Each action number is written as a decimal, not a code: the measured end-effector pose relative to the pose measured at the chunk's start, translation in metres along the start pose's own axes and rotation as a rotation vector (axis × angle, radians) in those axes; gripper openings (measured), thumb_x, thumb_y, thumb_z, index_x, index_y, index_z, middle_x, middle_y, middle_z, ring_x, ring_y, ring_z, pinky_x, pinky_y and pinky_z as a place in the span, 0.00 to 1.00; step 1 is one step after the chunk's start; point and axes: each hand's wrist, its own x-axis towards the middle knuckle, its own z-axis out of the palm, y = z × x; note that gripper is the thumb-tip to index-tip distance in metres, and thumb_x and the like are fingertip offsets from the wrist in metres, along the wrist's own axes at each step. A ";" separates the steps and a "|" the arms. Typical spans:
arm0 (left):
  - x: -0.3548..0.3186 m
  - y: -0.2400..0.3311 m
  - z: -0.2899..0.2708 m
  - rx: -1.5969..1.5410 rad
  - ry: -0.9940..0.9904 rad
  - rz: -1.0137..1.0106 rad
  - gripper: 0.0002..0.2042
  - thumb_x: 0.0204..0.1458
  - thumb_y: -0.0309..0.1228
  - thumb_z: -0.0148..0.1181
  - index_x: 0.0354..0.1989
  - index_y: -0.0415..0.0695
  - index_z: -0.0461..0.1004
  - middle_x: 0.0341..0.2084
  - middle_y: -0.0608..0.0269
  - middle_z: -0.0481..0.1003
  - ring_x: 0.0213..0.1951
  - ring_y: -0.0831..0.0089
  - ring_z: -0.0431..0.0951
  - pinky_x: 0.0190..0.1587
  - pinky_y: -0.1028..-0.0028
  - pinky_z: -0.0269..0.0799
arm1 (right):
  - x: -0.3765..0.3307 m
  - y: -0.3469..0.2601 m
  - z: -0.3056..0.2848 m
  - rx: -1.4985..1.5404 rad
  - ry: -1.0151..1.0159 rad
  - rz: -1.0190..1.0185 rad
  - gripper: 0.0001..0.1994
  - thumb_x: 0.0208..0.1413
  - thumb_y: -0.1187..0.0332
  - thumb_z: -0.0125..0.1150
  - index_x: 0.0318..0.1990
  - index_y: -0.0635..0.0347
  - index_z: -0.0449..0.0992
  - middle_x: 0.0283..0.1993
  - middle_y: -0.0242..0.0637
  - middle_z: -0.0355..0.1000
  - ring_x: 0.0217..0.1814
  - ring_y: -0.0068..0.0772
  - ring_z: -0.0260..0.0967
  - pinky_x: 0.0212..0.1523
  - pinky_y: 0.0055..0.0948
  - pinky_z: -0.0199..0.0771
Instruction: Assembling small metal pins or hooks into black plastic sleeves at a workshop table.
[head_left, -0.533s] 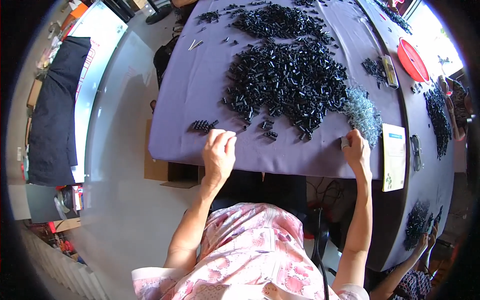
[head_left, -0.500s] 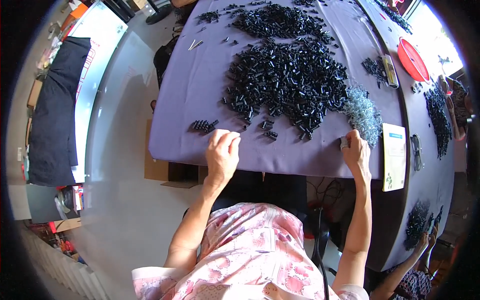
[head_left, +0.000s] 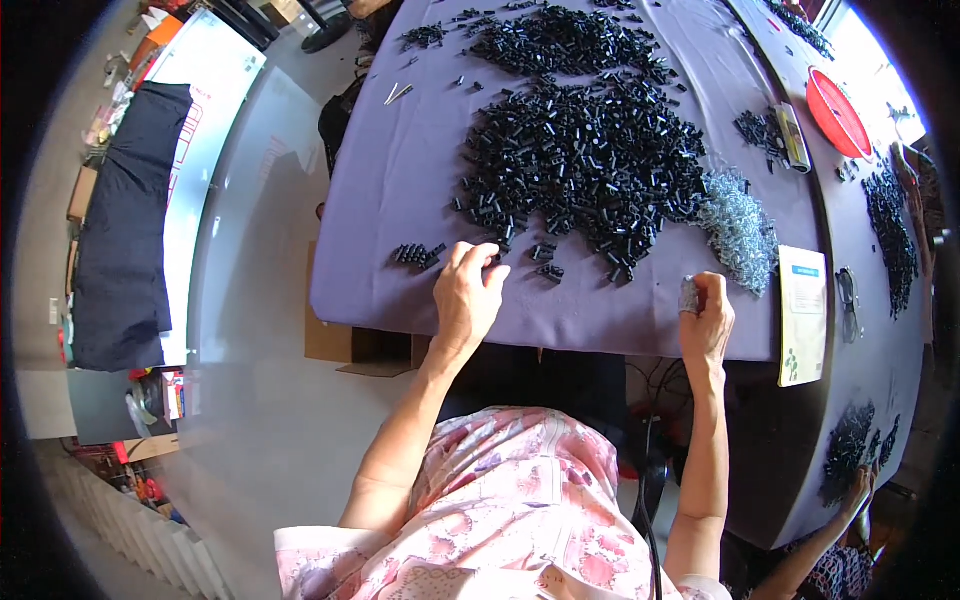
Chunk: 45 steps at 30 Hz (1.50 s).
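At the table's near edge, my left hand (head_left: 466,295) is closed in a pinch, with a small black tube (head_left: 494,261) showing between thumb and fingertips. Just beyond it spreads a large pile of short black tubes (head_left: 590,160). Left of that hand lies a small neat row of black tubes (head_left: 412,255). My right hand (head_left: 708,322) is curled closed over the table's near edge, beside a heap of small clear, shiny pieces (head_left: 738,230). A silvery-grey wrap (head_left: 689,295) shows at its thumb side. Whatever the right fingers hold is hidden.
Purple cloth covers the table (head_left: 370,200). On the right are a cream booklet (head_left: 803,318), eyeglasses (head_left: 849,303) and a red basket (head_left: 838,113). Under the table stands a cardboard box (head_left: 330,342). Another person's hand (head_left: 858,492) works by a black pile at lower right.
My left hand has moved right and slightly forward, from beside the row of tubes to the pile's near edge. My right hand has drawn back a little from the clear pieces. The view has shifted slightly.
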 end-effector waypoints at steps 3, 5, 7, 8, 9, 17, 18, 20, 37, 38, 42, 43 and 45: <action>-0.001 -0.003 0.006 0.041 -0.033 -0.041 0.10 0.43 0.24 0.64 0.36 0.40 0.75 0.27 0.62 0.72 0.24 0.72 0.72 0.27 0.73 0.69 | -0.005 -0.008 0.008 0.098 0.002 0.030 0.11 0.45 0.85 0.54 0.37 0.62 0.68 0.28 0.44 0.71 0.28 0.36 0.70 0.31 0.31 0.70; 0.000 0.002 0.005 -0.038 -0.049 -0.089 0.10 0.44 0.24 0.64 0.36 0.40 0.76 0.27 0.62 0.73 0.25 0.72 0.72 0.28 0.74 0.69 | -0.012 -0.011 0.012 0.184 -0.021 0.075 0.12 0.46 0.85 0.56 0.40 0.62 0.71 0.32 0.39 0.73 0.34 0.27 0.73 0.35 0.25 0.72; -0.001 0.002 0.001 -0.210 -0.060 -0.129 0.09 0.46 0.23 0.62 0.38 0.40 0.76 0.28 0.63 0.75 0.25 0.78 0.73 0.28 0.78 0.69 | -0.017 -0.019 0.014 0.368 -0.076 0.150 0.13 0.47 0.86 0.56 0.41 0.63 0.72 0.33 0.35 0.74 0.36 0.23 0.73 0.38 0.21 0.72; -0.002 0.003 0.000 -0.211 -0.062 -0.130 0.09 0.46 0.23 0.62 0.38 0.40 0.76 0.28 0.63 0.75 0.25 0.78 0.73 0.28 0.78 0.69 | -0.021 -0.015 0.020 0.488 -0.101 0.167 0.14 0.47 0.87 0.56 0.41 0.63 0.73 0.33 0.32 0.74 0.35 0.20 0.72 0.38 0.19 0.72; -0.004 0.005 -0.001 -0.503 -0.127 -0.319 0.09 0.48 0.23 0.61 0.39 0.39 0.76 0.29 0.63 0.76 0.25 0.80 0.72 0.28 0.80 0.69 | -0.023 -0.019 0.022 0.532 -0.137 0.169 0.14 0.47 0.88 0.56 0.41 0.63 0.73 0.34 0.32 0.74 0.35 0.21 0.72 0.38 0.19 0.72; -0.017 0.023 -0.003 -1.207 -0.195 -0.642 0.08 0.52 0.22 0.58 0.41 0.37 0.72 0.31 0.60 0.76 0.26 0.81 0.72 0.27 0.82 0.69 | -0.036 -0.079 0.059 0.863 -0.417 0.232 0.13 0.46 0.89 0.56 0.39 0.66 0.74 0.36 0.34 0.73 0.39 0.21 0.73 0.43 0.19 0.72; -0.018 0.025 -0.004 -1.270 -0.177 -0.672 0.07 0.51 0.21 0.58 0.39 0.38 0.71 0.30 0.60 0.75 0.26 0.80 0.72 0.26 0.81 0.68 | -0.037 -0.082 0.061 0.861 -0.418 0.233 0.13 0.46 0.89 0.56 0.39 0.66 0.74 0.36 0.34 0.73 0.39 0.21 0.73 0.43 0.19 0.72; -0.022 0.026 -0.005 -1.216 -0.139 -0.716 0.06 0.49 0.22 0.62 0.33 0.39 0.71 0.25 0.65 0.74 0.24 0.84 0.71 0.24 0.83 0.67 | -0.038 -0.087 0.067 0.869 -0.442 0.220 0.13 0.45 0.90 0.55 0.39 0.66 0.73 0.35 0.33 0.73 0.39 0.21 0.73 0.43 0.19 0.72; -0.035 0.028 -0.009 -0.866 -0.326 -0.408 0.07 0.48 0.20 0.62 0.37 0.41 0.77 0.25 0.74 0.73 0.24 0.87 0.68 0.27 0.85 0.65 | -0.034 -0.101 0.065 0.492 -0.393 -0.106 0.16 0.37 0.87 0.54 0.36 0.62 0.74 0.33 0.42 0.72 0.36 0.46 0.73 0.36 0.31 0.73; -0.035 0.027 -0.009 -0.861 -0.334 -0.381 0.07 0.48 0.20 0.61 0.36 0.40 0.77 0.27 0.74 0.74 0.25 0.87 0.68 0.27 0.85 0.65 | -0.032 -0.102 0.064 0.475 -0.407 -0.125 0.16 0.37 0.87 0.54 0.36 0.61 0.74 0.33 0.42 0.73 0.36 0.46 0.73 0.36 0.31 0.73; -0.036 0.024 -0.005 -0.903 -0.343 -0.294 0.05 0.48 0.18 0.60 0.34 0.38 0.77 0.30 0.72 0.73 0.26 0.86 0.68 0.27 0.84 0.65 | -0.026 -0.102 0.058 0.482 -0.499 -0.061 0.14 0.39 0.85 0.54 0.35 0.61 0.74 0.33 0.43 0.74 0.37 0.46 0.74 0.37 0.33 0.73; -0.036 0.023 -0.005 -0.904 -0.338 -0.291 0.05 0.48 0.18 0.60 0.34 0.38 0.77 0.30 0.72 0.73 0.26 0.86 0.68 0.27 0.84 0.65 | -0.023 -0.104 0.055 0.482 -0.500 -0.067 0.14 0.39 0.85 0.54 0.35 0.61 0.74 0.33 0.43 0.74 0.37 0.46 0.74 0.37 0.33 0.73; -0.037 0.022 -0.004 -0.867 -0.331 -0.214 0.05 0.47 0.18 0.60 0.34 0.37 0.77 0.32 0.71 0.73 0.26 0.86 0.68 0.27 0.84 0.65 | -0.016 -0.108 0.048 0.371 -0.568 -0.164 0.12 0.41 0.87 0.56 0.34 0.64 0.74 0.31 0.39 0.75 0.33 0.32 0.74 0.35 0.26 0.72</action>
